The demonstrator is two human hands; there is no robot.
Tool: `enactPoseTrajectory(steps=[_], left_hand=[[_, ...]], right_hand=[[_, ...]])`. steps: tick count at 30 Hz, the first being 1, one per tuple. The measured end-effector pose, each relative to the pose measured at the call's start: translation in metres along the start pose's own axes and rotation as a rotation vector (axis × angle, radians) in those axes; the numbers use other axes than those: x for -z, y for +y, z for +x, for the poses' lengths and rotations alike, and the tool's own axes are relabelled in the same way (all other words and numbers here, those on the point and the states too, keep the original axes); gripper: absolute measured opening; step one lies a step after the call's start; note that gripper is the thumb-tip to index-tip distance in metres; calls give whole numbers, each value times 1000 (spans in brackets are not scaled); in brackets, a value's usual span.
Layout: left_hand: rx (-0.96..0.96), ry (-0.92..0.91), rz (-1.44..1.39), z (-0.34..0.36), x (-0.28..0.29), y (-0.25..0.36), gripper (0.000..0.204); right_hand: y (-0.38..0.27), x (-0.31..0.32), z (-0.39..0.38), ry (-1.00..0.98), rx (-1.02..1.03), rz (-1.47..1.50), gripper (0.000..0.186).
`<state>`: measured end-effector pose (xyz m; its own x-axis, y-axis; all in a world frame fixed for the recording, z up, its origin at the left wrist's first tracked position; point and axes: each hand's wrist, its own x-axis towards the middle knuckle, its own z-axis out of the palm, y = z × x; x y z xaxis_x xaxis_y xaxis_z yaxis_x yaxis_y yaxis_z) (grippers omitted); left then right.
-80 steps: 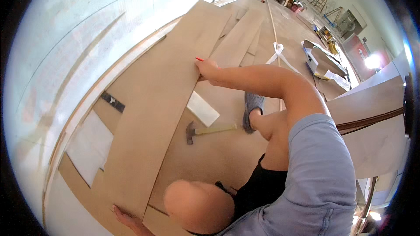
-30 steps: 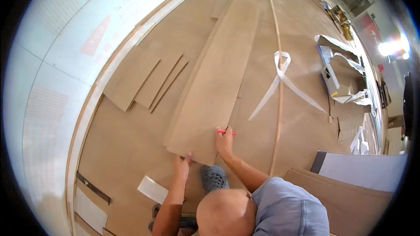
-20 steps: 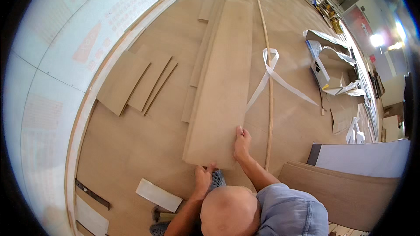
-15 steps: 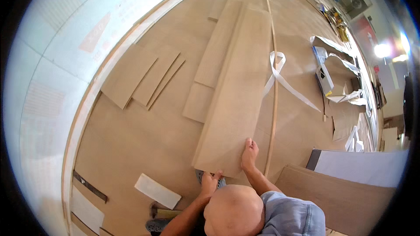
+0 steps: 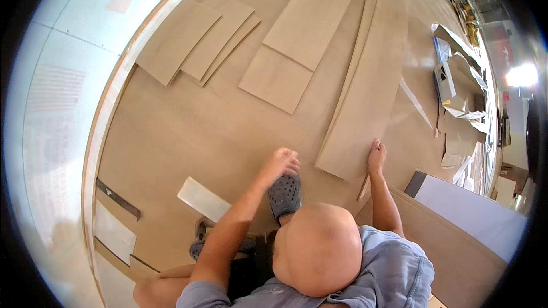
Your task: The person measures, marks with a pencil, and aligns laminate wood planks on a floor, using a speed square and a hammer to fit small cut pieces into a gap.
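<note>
My right hand [image 5: 375, 157] is closed on the right edge, near the lower end, of a long light-brown plank [image 5: 365, 97]. A second board edge shows along the plank's left side. My left hand [image 5: 283, 163] is off the plank, over the floor just above my grey clog [image 5: 285, 197], its fingers loosely curled apart with nothing visible in them. My bare bent knee [image 5: 317, 248] fills the lower middle. A white rectangular piece [image 5: 202, 197] lies left of my left forearm, with the hammer [image 5: 202, 228] partly hidden below it.
Loose planks lie at the upper left [image 5: 174, 43] and upper middle [image 5: 305, 14]. The wall [image 5: 63, 114] and its edging run down the left, beside a dark metal strip [image 5: 117, 199]. Torn packaging [image 5: 459, 77] lies right. Stacked boards [image 5: 462, 225] and a white panel [image 5: 468, 197] are lower right.
The long plank has moved rightward, away from the shorter planks, covering much of the white strap. My right hand moved with it. My left hand has let go of its near end.
</note>
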<state>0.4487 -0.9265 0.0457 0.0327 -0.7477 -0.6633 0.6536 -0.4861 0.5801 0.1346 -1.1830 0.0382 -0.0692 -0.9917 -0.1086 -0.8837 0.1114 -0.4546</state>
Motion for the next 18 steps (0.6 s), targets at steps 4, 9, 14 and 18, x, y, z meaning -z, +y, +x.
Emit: enactPoseTrajectory(steps=[4,9,14,18], left_hand=[[-213,331,-304,28,63,27,26],[-346,734,596,51,64,99,42],[-478,797,1282,79,91,125,77],[-365,722,1351,91,94,123,87]], right_hand=[[-37,21,20,-52,78,-421,41],[-99,38,57,29,173,-389,26],[-205,-55,52,-222,435,-76,21],[-261,-149,63,-141,362,35,37]])
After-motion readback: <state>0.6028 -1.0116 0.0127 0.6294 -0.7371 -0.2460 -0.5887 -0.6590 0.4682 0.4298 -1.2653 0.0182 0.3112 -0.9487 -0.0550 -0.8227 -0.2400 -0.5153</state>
